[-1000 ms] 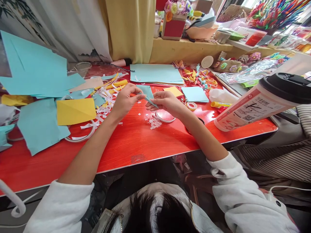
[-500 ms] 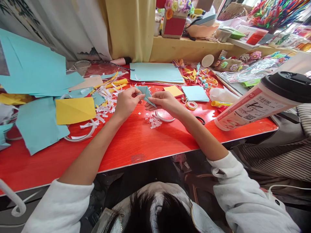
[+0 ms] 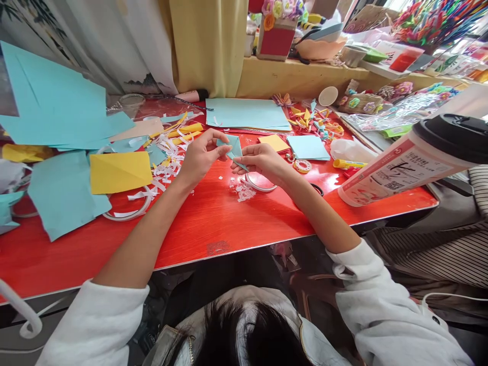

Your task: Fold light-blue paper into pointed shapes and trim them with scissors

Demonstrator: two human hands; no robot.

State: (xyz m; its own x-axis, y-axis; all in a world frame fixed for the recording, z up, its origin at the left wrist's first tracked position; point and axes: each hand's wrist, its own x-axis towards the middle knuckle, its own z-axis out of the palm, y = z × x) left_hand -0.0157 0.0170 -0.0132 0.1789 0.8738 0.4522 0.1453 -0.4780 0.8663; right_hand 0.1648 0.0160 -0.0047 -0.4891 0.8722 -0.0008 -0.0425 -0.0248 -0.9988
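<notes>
A small piece of folded light-blue paper (image 3: 235,146) is held up over the red table between both hands. My left hand (image 3: 206,155) pinches its left edge between thumb and fingers. At the lower right edge, my right hand (image 3: 261,160) grips the same paper, fingers closed on it. Creases show across its surface, though the fingertips hide part of the edges. Below the hands lie a white ring (image 3: 263,185) and a little heap of white paper scraps (image 3: 243,190).
Large blue sheets (image 3: 68,195) and a yellow sheet (image 3: 121,173) lie left. Shredded paper (image 3: 168,175) is beside my left hand. Behind are stacked blue sheets (image 3: 247,114); to the right are small blue squares (image 3: 308,147), a keychain (image 3: 301,165) and a tilted lidded cup (image 3: 396,165).
The folded blue paper has turned slightly in the fingers, so more of its face shows. Both hands keep hold of it; the whole view has shifted a little.
</notes>
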